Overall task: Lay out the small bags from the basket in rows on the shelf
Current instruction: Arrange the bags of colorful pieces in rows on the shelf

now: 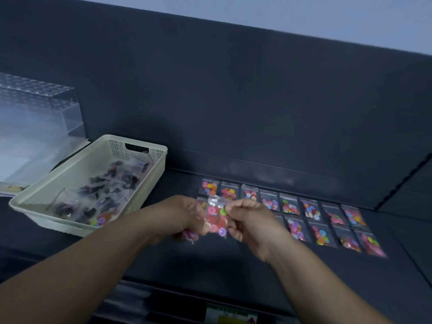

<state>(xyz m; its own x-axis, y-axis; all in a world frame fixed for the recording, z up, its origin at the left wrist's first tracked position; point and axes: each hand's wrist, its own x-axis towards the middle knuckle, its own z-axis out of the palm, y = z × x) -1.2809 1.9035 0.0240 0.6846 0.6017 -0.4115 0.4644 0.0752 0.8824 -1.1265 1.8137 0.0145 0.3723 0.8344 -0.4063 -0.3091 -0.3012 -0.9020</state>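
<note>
A cream plastic basket (131, 148) stands at the left of the dark shelf (233, 265), with several small bags of dark and coloured buttons in it. Two rows of small clear bags of coloured buttons (311, 209) lie flat on the shelf to the right. Between my hands a small bag of red, pink and purple buttons (217, 218) hangs above the shelf. My right hand (247, 220) pinches its right edge. My left hand (180, 216) holds its left side, and more small bags (189, 235) show under its curled fingers.
A clear plastic box (35, 108) stands at the far left behind the basket, on white sheets. The shelf has a dark back panel (233, 113). A label strip (231, 315) shows on the shelf's front edge below.
</note>
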